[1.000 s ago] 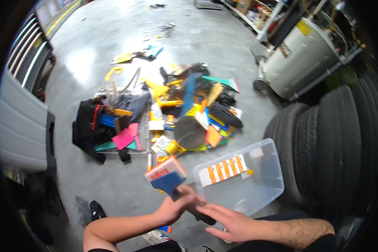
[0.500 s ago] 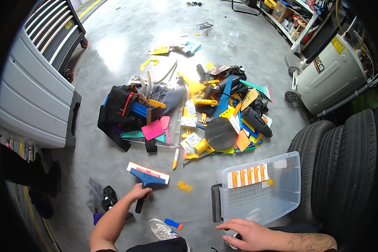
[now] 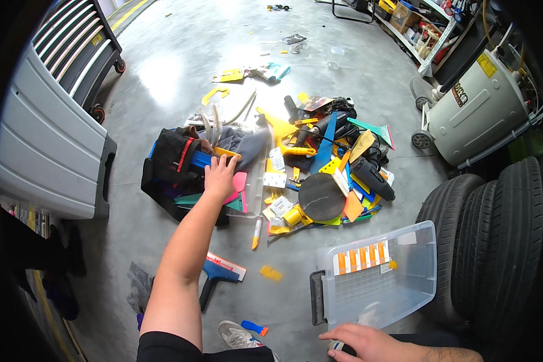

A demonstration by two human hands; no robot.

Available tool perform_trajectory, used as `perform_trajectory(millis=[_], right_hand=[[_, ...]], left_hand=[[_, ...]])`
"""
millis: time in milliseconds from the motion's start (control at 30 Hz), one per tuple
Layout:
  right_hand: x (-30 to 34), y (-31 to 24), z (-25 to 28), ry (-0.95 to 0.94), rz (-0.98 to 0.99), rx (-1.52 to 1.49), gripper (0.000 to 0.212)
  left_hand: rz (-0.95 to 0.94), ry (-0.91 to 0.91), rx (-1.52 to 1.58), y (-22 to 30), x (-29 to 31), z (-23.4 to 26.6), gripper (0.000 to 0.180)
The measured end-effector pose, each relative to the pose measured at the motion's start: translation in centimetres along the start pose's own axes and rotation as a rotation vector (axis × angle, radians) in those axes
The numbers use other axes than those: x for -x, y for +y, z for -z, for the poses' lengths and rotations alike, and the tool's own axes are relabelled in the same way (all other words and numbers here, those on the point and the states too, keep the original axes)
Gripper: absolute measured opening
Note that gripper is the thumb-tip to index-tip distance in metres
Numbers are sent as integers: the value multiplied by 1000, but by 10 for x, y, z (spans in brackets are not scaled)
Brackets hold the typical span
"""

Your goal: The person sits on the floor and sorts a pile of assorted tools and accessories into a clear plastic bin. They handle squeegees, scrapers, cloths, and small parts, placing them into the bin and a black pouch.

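My left hand (image 3: 222, 176) reaches over the left part of the pile with its fingers spread. Beneath or beside its fingertips are a blue tool (image 3: 200, 159) and a yellow-handled piece (image 3: 228, 153); whether it touches them is hard to tell. Next to the wrist lies a pink scraper (image 3: 240, 181), partly covered. A blue squeegee (image 3: 218, 271) with a black handle rests on the floor, partly behind my left forearm. My right hand (image 3: 368, 342) holds nothing, fingers apart, just below the near side of a clear plastic box (image 3: 368, 295).
A black bag (image 3: 172, 160) slumps at the pile's left. Several scrapers, a black disc (image 3: 321, 198) and a heat-gun-like tool (image 3: 373, 178) are heaped on the right. Tyres (image 3: 513, 241) stand beyond the box. A small blue-and-orange scraper (image 3: 254, 327) lies by my shoe.
My left hand has let go of the squeegee, leaving it on the floor, and has moved forward to the pile. My right hand has stayed nearly in place.
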State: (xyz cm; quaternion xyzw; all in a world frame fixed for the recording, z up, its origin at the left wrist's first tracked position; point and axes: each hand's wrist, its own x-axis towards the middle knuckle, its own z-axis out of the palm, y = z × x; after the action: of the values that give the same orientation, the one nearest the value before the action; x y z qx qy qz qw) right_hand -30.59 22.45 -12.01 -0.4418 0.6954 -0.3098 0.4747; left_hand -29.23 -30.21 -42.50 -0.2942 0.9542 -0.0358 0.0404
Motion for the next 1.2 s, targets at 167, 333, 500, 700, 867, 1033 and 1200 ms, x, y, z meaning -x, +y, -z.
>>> perform_trajectory(millis=[167,333,500,700,867,1033,1200], right_hand=[[14,3,6,50,-55,-25,38],[20,19,9,-17,-240,-77,38],[18,21,10,-46,-229,-64,37],[6,18,2,-17,-89,8,37],[4,16,-3,-42,-45,13,38],[10,12,-5,-52,-23,46,37],[18,14,-6,-43,-48,6,37]], left_hand=[[52,224,-106,-30,-6,-34,50],[-57,88,310,-54,26,-43,60],[-81,26,360,-22,70,-54,75],[-1,-7,158,1,88,-86,97],[-47,-157,10,-10,72,-85,111],[-69,-197,56,-13,69,-69,93],[-67,-239,225,-21,81,-61,83]])
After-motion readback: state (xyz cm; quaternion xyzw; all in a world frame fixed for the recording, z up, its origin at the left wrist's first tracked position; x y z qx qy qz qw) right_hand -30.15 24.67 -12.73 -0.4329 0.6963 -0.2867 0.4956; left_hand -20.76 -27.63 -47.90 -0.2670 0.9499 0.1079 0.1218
